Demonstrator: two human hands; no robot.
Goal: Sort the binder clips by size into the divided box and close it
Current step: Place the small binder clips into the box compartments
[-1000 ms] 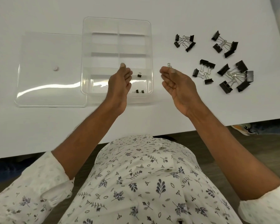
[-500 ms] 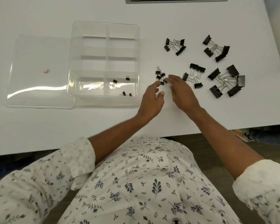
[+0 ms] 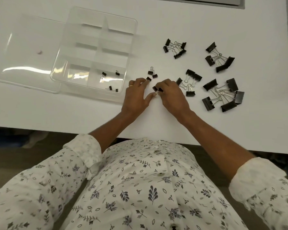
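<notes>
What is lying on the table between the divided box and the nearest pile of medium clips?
In the head view, a few small clips lie there; the left hand touches one and the right hand pinches two.

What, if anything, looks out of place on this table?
Nothing is spilled or damaged. The one oddity is a small pinkish spot on the clear lid left of the divided box; what it is cannot be told.

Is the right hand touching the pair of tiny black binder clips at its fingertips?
Touching. Head view: fingertips of the right hand pinch the tiny black binder clips, with no gap.
</notes>
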